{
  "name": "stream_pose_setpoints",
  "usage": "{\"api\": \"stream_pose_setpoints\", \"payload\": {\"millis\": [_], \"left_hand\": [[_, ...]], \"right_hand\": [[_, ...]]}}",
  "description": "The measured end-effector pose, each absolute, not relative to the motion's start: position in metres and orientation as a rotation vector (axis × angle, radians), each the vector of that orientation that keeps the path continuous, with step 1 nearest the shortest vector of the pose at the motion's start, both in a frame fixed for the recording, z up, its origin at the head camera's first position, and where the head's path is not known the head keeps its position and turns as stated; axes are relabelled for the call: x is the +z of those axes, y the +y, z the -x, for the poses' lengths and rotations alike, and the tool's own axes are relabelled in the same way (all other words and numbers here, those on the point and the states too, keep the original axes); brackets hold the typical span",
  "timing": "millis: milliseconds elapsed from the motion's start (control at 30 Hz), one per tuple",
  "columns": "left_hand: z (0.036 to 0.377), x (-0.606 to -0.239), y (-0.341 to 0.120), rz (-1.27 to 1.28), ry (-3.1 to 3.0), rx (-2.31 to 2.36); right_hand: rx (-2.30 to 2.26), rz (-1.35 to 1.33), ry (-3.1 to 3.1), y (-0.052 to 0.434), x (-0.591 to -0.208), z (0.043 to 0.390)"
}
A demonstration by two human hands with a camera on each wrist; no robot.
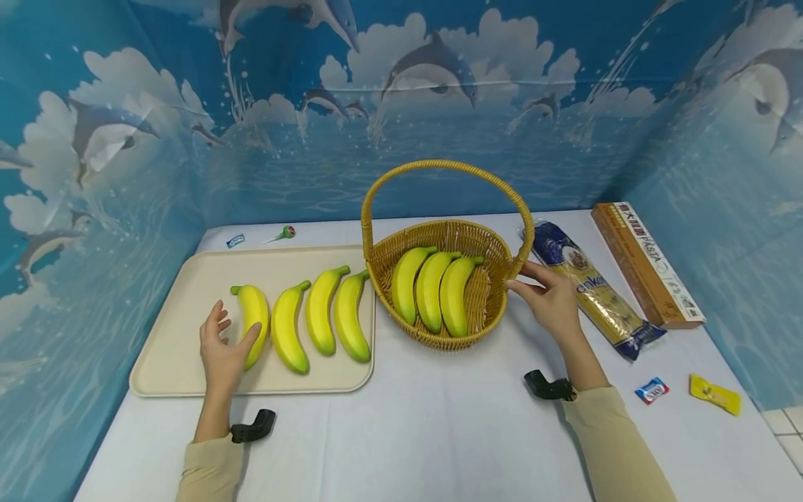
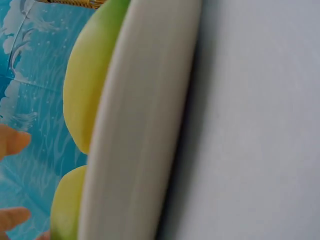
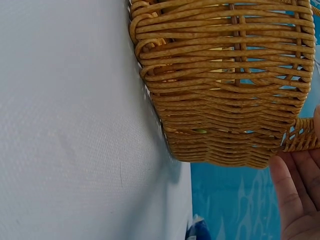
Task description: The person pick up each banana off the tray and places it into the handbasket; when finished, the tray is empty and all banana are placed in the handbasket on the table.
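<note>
My left hand (image 1: pixel 222 352) hovers at the leftmost banana (image 1: pixel 252 310) on a cream tray (image 1: pixel 172 341). Its fingers are spread on the banana's left, and the thumb overlaps the fruit in the head view. Three more yellow bananas with green tips lie side by side to the right on that tray. In the left wrist view, the fingertips (image 2: pixel 15 142) show apart from the bananas behind the tray's rim. With my right hand (image 1: pixel 555 303) I grip the wicker basket (image 3: pixel 225 110) where its handle meets the right rim. Inside the basket, three bananas (image 1: pixel 429 293) rest together.
Right of the basket lie a pasta bag (image 1: pixel 583 282) and a long pasta box (image 1: pixel 649 268). Nearer on the right are small wrapped sweets, one blue and red (image 1: pixel 652 390), one yellow (image 1: pixel 715 394). Behind the tray sit a lollipop (image 1: pixel 287 232) and another small wrapper (image 1: pixel 235 240).
</note>
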State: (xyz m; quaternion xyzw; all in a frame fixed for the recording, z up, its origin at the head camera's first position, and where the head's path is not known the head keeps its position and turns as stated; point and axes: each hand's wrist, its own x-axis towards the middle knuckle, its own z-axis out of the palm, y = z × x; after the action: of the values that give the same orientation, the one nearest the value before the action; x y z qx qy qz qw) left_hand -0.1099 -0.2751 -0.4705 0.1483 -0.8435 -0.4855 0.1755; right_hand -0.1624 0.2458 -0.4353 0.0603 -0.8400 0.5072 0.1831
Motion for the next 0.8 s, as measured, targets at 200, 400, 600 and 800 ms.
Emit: {"api": "stream_pose_setpoints", "payload": {"millis": [200, 400, 600, 800], "left_hand": [[0.111, -0.484, -0.274, -0.504, -2.52, -1.335], [0.113, -0.489, -0.272, -0.539, -2.516, -1.303], [0.113, -0.489, -0.27, -0.557, -2.474, -1.288], [0.115, -0.483, -0.266, -0.596, -2.403, -1.311]], "right_hand": [[1.424, -0.16, -2.378, 0.246, -0.437, 0.161], [1.433, -0.173, -2.363, 0.246, -0.437, 0.162], [1.423, -0.185, -2.358, 0.246, -0.437, 0.164], [1.427, -0.183, -2.348, 0.247, -0.439, 0.165]]}}
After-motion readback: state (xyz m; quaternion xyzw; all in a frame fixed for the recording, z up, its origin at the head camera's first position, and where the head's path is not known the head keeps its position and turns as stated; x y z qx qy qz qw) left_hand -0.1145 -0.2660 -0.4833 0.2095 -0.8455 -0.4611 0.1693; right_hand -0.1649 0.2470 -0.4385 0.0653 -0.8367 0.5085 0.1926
